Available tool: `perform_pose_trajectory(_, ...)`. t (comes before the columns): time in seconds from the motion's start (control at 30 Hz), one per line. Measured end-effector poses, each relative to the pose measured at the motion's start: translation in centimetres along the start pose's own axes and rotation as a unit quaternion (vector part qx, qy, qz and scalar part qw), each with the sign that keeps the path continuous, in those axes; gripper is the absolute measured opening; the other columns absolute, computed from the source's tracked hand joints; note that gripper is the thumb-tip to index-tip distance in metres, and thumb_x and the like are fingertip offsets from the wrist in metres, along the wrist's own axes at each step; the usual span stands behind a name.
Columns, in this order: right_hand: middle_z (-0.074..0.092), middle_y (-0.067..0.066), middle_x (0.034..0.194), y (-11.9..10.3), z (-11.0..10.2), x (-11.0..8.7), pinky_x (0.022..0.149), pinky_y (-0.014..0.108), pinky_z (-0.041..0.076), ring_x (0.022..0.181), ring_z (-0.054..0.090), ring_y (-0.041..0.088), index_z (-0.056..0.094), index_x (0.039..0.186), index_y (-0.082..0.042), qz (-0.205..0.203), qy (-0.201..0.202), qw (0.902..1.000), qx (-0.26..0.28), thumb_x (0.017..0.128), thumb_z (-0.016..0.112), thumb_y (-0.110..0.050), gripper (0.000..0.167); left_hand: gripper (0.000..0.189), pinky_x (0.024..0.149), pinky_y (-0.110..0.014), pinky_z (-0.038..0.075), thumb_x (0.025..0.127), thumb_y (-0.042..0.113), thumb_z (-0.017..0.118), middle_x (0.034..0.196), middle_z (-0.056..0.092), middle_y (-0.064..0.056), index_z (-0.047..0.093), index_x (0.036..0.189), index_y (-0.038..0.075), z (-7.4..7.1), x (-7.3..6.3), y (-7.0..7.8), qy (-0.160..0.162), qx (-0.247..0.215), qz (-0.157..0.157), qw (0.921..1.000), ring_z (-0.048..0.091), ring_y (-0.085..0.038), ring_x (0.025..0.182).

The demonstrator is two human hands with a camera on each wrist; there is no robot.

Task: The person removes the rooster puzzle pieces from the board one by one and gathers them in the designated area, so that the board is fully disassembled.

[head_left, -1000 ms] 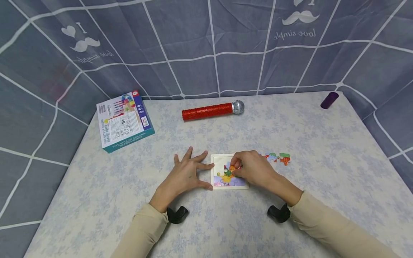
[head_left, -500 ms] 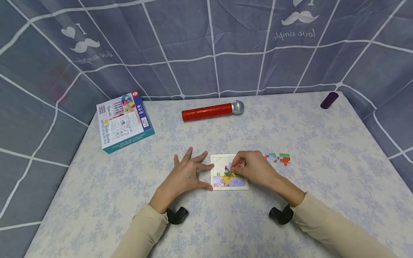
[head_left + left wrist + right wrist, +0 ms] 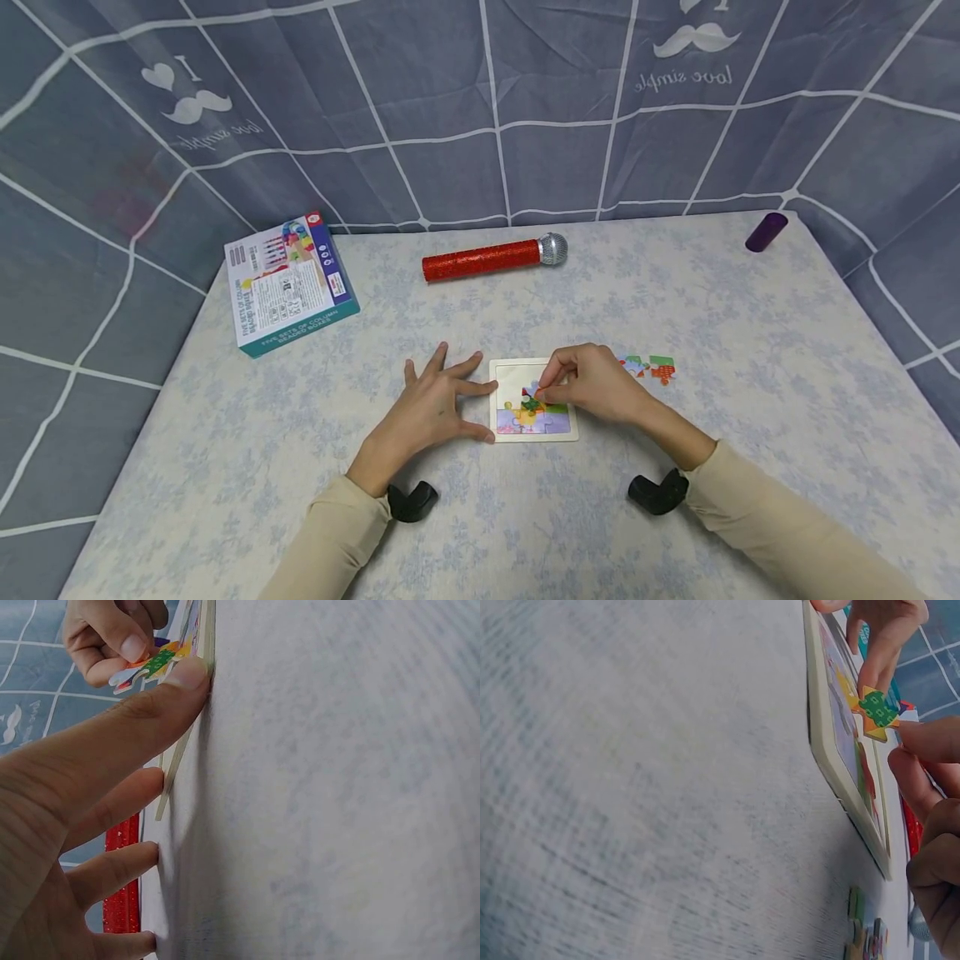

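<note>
A small jigsaw puzzle in a pale wooden tray (image 3: 535, 438) lies on the table, its near row filled with lilac and yellow pieces. Over the tray, my right hand (image 3: 600, 385) pinches a green and yellow puzzle piece (image 3: 877, 711) between thumb and finger. The right wrist view shows this piece tilted above the tray's surface. My left hand (image 3: 429, 406) is spread on the table at the left, its thumb (image 3: 187, 673) and index fingertip against the tray's left edge. Beyond the right hand lie a few loose puzzle pieces (image 3: 662, 370), partly hidden by it.
At the back stands a cloth wall with white lines. A red glittery microphone (image 3: 483, 259) lies behind the tray. A printed box (image 3: 291, 285) sits at the back left, and a purple cylinder (image 3: 766, 232) at the far right corner.
My right hand has drawn slightly to the right, still pinching the puzzle piece over the tray. The left hand stays in place at the tray's edge.
</note>
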State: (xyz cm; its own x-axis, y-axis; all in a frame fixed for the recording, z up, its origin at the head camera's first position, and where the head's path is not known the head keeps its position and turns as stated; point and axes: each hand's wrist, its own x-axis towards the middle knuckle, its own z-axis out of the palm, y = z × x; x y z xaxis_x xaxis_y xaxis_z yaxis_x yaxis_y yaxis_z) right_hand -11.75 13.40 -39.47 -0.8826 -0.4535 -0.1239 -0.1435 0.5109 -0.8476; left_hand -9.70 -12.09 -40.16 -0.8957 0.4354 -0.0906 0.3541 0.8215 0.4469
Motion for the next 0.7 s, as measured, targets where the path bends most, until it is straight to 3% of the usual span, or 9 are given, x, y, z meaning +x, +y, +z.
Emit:
perform_pose_trajectory(0.17, 0.069, -0.004, 0.073, 0.1, 0.1, -0.1, 0.050, 0.023, 0.032, 0.052, 0.045, 0.010, 0.072, 0.081, -0.015, 0.008, 0.000, 0.9999, 0.010, 0.080, 0.080, -0.015, 0.009, 0.071, 0.098, -0.083, 0.008, 0.059, 0.047, 0.092, 0.150, 0.045, -0.005, 0.071, 0.123, 0.023, 0.0, 0.0, 0.0, 0.002, -0.001, 0.001, 1.0000, 0.017, -0.050, 0.144)
perform_pose_trajectory(0.4, 0.072, -0.001, 0.076, 0.5, -0.5, -0.6, 0.059, 0.024, 0.042, 0.067, 0.061, 0.019, 0.075, 0.085, -0.012, 0.024, -0.003, 0.9990, 0.037, 0.081, 0.080, -0.018, 0.009, 0.071, 0.098, -0.083, 0.008, 0.059, 0.047, 0.092, 0.150, 0.045, -0.006, 0.071, 0.123, 0.023, 0.1, 0.0, 0.0, 0.004, -0.003, 0.002, 1.0000, 0.017, -0.050, 0.144)
perform_pose_trajectory(0.7, 0.070, 0.005, 0.073, 1.9, -2.1, -2.0, 0.054, 0.022, 0.038, 0.059, 0.045, 0.011, 0.076, 0.086, -0.014, 0.062, 0.004, 0.9977, 0.027, 0.081, 0.080, -0.023, 0.011, 0.072, 0.099, -0.082, 0.006, 0.057, 0.044, 0.093, 0.150, 0.045, -0.006, 0.071, 0.122, 0.022, 0.2, -0.1, -0.1, 0.008, -0.011, 0.000, 0.9999, 0.017, -0.049, 0.144)
